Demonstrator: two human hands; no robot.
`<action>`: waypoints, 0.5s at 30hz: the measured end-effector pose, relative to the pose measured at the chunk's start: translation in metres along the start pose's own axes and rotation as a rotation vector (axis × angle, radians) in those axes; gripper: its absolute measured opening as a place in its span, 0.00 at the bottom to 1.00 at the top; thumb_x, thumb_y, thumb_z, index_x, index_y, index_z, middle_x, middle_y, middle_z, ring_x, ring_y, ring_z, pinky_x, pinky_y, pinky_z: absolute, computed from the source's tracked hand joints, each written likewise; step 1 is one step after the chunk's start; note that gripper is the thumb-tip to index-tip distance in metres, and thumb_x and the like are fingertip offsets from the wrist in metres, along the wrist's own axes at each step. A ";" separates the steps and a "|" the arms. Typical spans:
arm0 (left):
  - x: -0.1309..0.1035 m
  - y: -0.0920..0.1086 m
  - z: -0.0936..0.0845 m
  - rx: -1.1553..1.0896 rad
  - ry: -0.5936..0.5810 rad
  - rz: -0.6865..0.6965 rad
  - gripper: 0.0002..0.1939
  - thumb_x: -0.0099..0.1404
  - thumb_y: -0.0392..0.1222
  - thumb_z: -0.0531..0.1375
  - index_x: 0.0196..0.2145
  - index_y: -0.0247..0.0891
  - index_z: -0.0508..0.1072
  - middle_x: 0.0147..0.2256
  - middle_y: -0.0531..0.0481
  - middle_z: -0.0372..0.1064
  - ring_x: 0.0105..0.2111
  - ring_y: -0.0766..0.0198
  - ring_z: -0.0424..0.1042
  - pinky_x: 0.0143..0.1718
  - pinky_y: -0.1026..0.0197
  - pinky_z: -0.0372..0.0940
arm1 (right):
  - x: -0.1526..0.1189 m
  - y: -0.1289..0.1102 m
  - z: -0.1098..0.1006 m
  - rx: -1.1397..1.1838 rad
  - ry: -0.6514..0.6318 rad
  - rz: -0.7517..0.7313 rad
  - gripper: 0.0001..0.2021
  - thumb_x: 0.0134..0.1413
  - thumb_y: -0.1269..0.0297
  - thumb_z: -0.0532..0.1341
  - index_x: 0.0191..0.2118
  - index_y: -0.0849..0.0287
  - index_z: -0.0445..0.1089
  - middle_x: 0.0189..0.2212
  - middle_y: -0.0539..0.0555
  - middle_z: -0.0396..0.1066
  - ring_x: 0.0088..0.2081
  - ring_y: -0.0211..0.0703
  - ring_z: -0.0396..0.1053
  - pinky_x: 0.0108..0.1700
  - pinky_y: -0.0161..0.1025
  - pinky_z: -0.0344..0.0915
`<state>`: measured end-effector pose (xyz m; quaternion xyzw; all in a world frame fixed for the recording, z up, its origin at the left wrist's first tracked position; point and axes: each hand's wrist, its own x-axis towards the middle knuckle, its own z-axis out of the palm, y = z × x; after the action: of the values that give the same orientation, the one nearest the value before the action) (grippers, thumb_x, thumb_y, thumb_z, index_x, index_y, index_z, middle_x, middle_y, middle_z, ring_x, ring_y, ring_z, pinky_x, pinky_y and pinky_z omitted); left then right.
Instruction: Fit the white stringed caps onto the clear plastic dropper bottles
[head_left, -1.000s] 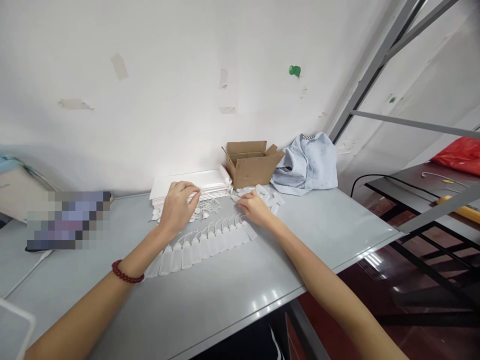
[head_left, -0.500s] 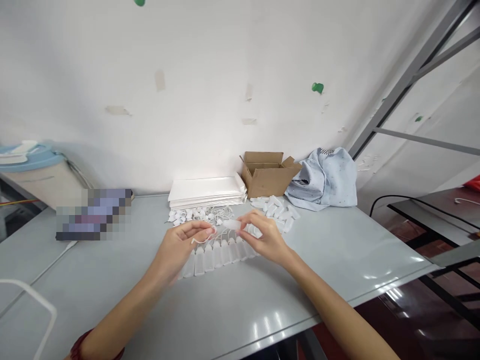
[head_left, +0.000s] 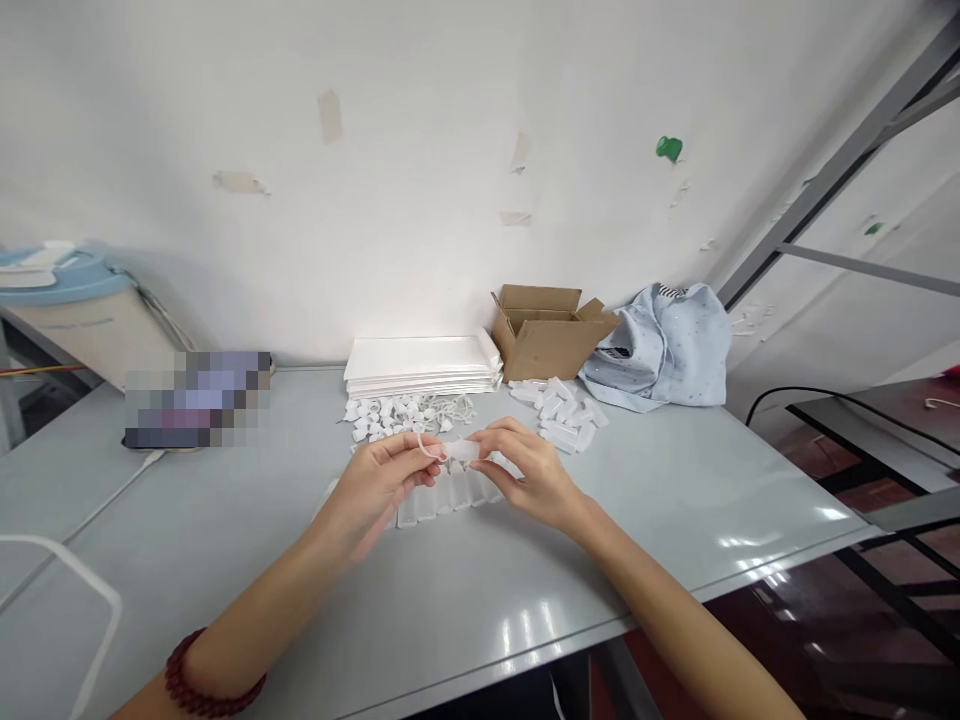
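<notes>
My left hand pinches a small white cap, mostly hidden by the fingers, with a thin white cord looping out of it. In my right hand, thumb and fingertips grip a translucent plastic sleeve, its left end up against the left fingertips. Whether the cap sits inside the sleeve I cannot tell. Below and behind both hands lies a row of sleeves side by side on the grey table. Beyond them is a heap of white caps with cords. More loose sleeves lie scattered past my right hand.
Against the wall stand a stack of white sheets, an open cardboard box and a light blue cloth bag. A phone with a white cable lies left, near a blue-lidded bin.
My two hands have come together, closing the gap between the left fingertips and the sleeve. The view has shifted slightly, with the far items now higher in the picture.
</notes>
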<state>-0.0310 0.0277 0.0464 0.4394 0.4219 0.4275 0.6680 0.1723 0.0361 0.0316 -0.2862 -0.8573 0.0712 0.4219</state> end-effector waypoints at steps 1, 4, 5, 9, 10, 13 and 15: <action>0.001 -0.001 0.000 -0.039 -0.006 -0.015 0.06 0.57 0.42 0.64 0.27 0.37 0.76 0.28 0.53 0.66 0.30 0.68 0.64 0.39 0.63 0.61 | 0.000 0.000 0.000 -0.005 0.000 -0.004 0.04 0.58 0.73 0.57 0.36 0.58 0.64 0.34 0.57 0.73 0.39 0.44 0.67 0.38 0.40 0.68; 0.002 -0.003 0.001 -0.100 -0.007 -0.043 0.06 0.57 0.41 0.64 0.27 0.36 0.75 0.27 0.52 0.65 0.30 0.68 0.63 0.38 0.63 0.62 | 0.001 -0.001 0.000 0.000 -0.008 -0.004 0.04 0.58 0.74 0.57 0.35 0.57 0.63 0.35 0.57 0.73 0.39 0.44 0.67 0.38 0.41 0.68; 0.002 -0.003 0.001 -0.099 -0.001 -0.048 0.06 0.57 0.41 0.64 0.27 0.35 0.75 0.27 0.52 0.65 0.30 0.68 0.63 0.37 0.63 0.62 | 0.001 -0.001 0.000 0.007 -0.014 -0.002 0.04 0.58 0.74 0.57 0.35 0.57 0.63 0.36 0.57 0.73 0.39 0.44 0.67 0.38 0.41 0.68; 0.001 -0.004 0.002 -0.079 0.022 -0.052 0.07 0.57 0.42 0.64 0.26 0.35 0.74 0.27 0.52 0.65 0.30 0.68 0.63 0.37 0.64 0.61 | -0.001 -0.002 0.002 0.024 -0.025 0.015 0.05 0.58 0.73 0.57 0.39 0.58 0.64 0.35 0.57 0.72 0.39 0.44 0.67 0.38 0.40 0.68; 0.001 -0.004 0.002 -0.077 0.023 -0.051 0.08 0.57 0.43 0.64 0.26 0.35 0.74 0.27 0.52 0.65 0.30 0.68 0.63 0.37 0.63 0.61 | -0.002 -0.003 0.002 0.021 -0.030 0.026 0.06 0.58 0.72 0.57 0.41 0.58 0.63 0.35 0.57 0.72 0.38 0.44 0.67 0.38 0.40 0.68; 0.000 -0.005 0.003 -0.063 0.018 -0.041 0.09 0.57 0.45 0.64 0.28 0.36 0.74 0.28 0.53 0.65 0.31 0.68 0.63 0.39 0.63 0.61 | -0.004 -0.004 0.004 0.005 -0.062 0.068 0.13 0.58 0.69 0.58 0.49 0.58 0.61 0.35 0.57 0.71 0.37 0.44 0.68 0.37 0.40 0.68; -0.001 -0.006 0.003 -0.043 0.007 -0.034 0.10 0.57 0.47 0.64 0.30 0.37 0.75 0.28 0.53 0.64 0.31 0.68 0.63 0.40 0.63 0.61 | -0.005 -0.006 0.005 -0.007 -0.091 0.077 0.17 0.59 0.68 0.57 0.53 0.57 0.59 0.36 0.57 0.71 0.37 0.43 0.68 0.36 0.40 0.68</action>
<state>-0.0269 0.0249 0.0419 0.4162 0.4224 0.4266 0.6829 0.1683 0.0291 0.0277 -0.3167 -0.8643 0.0973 0.3783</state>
